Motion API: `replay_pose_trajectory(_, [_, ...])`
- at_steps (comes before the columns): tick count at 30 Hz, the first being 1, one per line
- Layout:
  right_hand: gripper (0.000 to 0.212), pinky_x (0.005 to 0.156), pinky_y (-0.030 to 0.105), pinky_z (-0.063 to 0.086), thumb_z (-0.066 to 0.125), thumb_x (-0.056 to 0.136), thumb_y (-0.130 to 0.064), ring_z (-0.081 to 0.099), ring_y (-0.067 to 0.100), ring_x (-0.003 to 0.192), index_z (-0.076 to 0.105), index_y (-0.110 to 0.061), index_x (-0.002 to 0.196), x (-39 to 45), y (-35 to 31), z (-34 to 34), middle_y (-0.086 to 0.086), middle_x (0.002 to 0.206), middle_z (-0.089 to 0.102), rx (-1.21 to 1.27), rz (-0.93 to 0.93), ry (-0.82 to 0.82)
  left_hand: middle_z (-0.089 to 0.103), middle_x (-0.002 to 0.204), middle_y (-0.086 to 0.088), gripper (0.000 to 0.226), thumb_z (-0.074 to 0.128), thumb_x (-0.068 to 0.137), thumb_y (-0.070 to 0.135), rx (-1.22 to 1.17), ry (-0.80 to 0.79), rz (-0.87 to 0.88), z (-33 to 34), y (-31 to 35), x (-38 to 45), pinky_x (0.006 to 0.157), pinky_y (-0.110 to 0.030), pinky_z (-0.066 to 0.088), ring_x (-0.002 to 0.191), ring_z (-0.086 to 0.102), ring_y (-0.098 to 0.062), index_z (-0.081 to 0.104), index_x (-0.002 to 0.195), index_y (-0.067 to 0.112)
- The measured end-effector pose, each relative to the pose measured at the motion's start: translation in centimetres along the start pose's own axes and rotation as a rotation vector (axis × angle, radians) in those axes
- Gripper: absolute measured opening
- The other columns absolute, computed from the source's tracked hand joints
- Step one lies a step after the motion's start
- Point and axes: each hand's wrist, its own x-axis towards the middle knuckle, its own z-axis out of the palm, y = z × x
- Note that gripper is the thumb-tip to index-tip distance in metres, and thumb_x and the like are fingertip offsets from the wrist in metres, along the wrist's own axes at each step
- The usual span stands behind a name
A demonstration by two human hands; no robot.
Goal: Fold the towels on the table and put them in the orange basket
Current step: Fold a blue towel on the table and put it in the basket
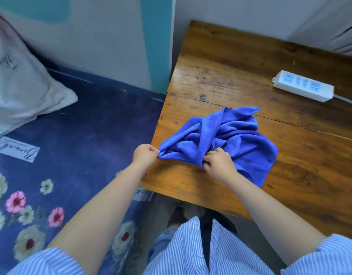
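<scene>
White power strip (303,85) on far table side; pillow (18,82) on floral bedsheet (72,155).

Home bedroom. Bed (76,124) with dark blue floral sheet sits left, a white pillow (18,84) at its head against a painted wall (103,36). Worn wooden table (240,72) stands just beside the bed, a white power strip (303,85) lying on it. Curtain (337,26) at upper right.

Worn wooden table (230,72) bearing crumpled blue towel (226,133) and white power strip (303,88).
</scene>
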Motion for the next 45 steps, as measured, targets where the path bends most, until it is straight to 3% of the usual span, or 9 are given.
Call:
replay_pose_trajectory(8, [0.017, 0.068, 0.032, 0.021, 0.06, 0.081, -0.018, 0.053, 0.031, 0.094, 0.074, -0.008, 0.081, -1.2, -1.0, 1.7, 0.009, 0.087, 0.069, 0.026, -0.041, 0.091, 0.054, 0.069, -0.001, 0.031, 0.053, 0.086, 0.012, 0.017, 0.008, 0.06, -0.4, -0.3, -0.2, 0.057, -0.025, 0.038, 0.072, 0.051, -0.022, 0.051, 0.057, 0.021])
replay_pose_trajectory(13, [0.025, 0.045, 0.028, 0.04, 0.09, 0.034, -0.023, 0.06, 0.019, 0.054, 0.066, -0.026, 0.041, -2.4, -2.2, 0.9, -0.01, 0.049, 0.061, -0.137, -0.08, 0.067, 0.054, 0.071, -0.001, 0.031, 0.053, 0.087, 0.012, 0.035, -0.002, 0.066, -0.2, -0.3, -0.4, 0.067, -0.026, 0.038, 0.075, 0.051, -0.022, 0.051, 0.057, 0.02])
replay_pose_trajectory(19, [0.031, 0.06, 0.027, 0.019, 0.088, 0.021, -0.014, 0.058, 0.017, 0.05, 0.062, -0.021, 0.036, -2.8, -1.6, 2.1, -0.008, 0.042, 0.054, -0.186, -0.044, 0.065, 0.053, 0.068, 0.001, 0.03, 0.053, 0.087, 0.013, 0.048, 0.0, 0.076, 0.1, -0.6, -0.4, 0.057, -0.025, 0.039, 0.074, 0.051, -0.022, 0.052, 0.058, 0.02])
replay_pose_trajectory(21, [0.032, 0.06, 0.026, 0.028, 0.086, 0.018, -0.01, 0.058, 0.018, 0.049, 0.062, -0.019, 0.036, -2.7, -1.3, 2.5, -0.007, 0.042, 0.054, -0.185, -0.083, 0.099, 0.053, 0.069, 0.0, 0.03, 0.052, 0.087, 0.014, 0.053, -0.001, 0.071, 0.1, -0.8, -0.4, 0.052, -0.022, 0.036, 0.071, 0.05, -0.022, 0.052, 0.059, 0.02])
replay_pose_trajectory(25, [0.034, 0.041, 0.016, 0.039, 0.083, 0.018, 0.004, 0.057, 0.022, 0.045, 0.062, -0.012, 0.04, -2.9, 0.1, 2.7, 0.0, 0.043, 0.055, -0.099, -0.233, 0.119, 0.054, 0.071, -0.001, 0.03, 0.052, 0.087, 0.013, 0.071, 0.001, 0.084, 0.4, -0.9, -0.5, 0.053, -0.022, 0.036, 0.073, 0.051, -0.022, 0.052, 0.058, 0.02])
replay_pose_trajectory(30, [0.03, 0.043, 0.026, 0.051, 0.072, 0.033, 0.024, 0.057, 0.031, 0.051, 0.063, 0.003, 0.053, -3.9, 2.3, 1.5, 0.012, 0.051, 0.056, -0.045, -0.303, 0.219, 0.056, 0.076, -0.004, 0.029, 0.052, 0.086, 0.012, 0.042, -0.014, 0.078, 0.8, -0.6, -0.2, 0.063, -0.027, 0.039, 0.075, 0.051, -0.023, 0.052, 0.058, 0.019])
replay_pose_trajectory(34, [0.019, 0.047, 0.03, 0.05, 0.077, 0.047, 0.017, 0.055, 0.034, 0.048, 0.064, 0.004, 0.054, -5.5, 4.1, -0.7, 0.015, 0.049, 0.056, -0.006, -0.234, 0.313, 0.047, 0.062, 0.001, 0.027, 0.047, 0.083, 0.008, 0.116, 0.008, 0.067, 1.2, 0.8, 0.0, 0.052, -0.023, 0.032, 0.073, 0.045, -0.023, 0.046, 0.057, 0.017])
replay_pose_trajectory(40, [0.015, 0.068, 0.026, 0.035, 0.06, 0.084, -0.008, 0.056, 0.029, 0.076, 0.069, 0.003, 0.081, -5.5, 5.8, -5.1, 0.016, 0.079, 0.069, 0.516, 0.267, 0.298, 0.037, 0.059, -0.002, 0.03, 0.047, 0.082, 0.007, 0.168, 0.017, 0.01, 1.8, 2.6, -0.7, 0.045, -0.024, 0.025, 0.056, 0.035, -0.021, 0.036, 0.055, 0.011])
replay_pose_trajectory(45, [0.026, 0.053, 0.016, 0.039, 0.045, 0.09, 0.002, 0.05, 0.009, 0.054, 0.055, -0.009, 0.069, -5.7, 6.8, -9.3, -0.005, 0.052, 0.059, 1.402, 0.533, 0.487, 0.029, 0.057, -0.005, 0.032, 0.042, 0.085, -0.002, -0.121, -0.046, -0.049, 0.9, 4.5, -0.5, 0.046, -0.022, 0.017, 0.049, 0.025, -0.017, 0.035, 0.056, 0.01])
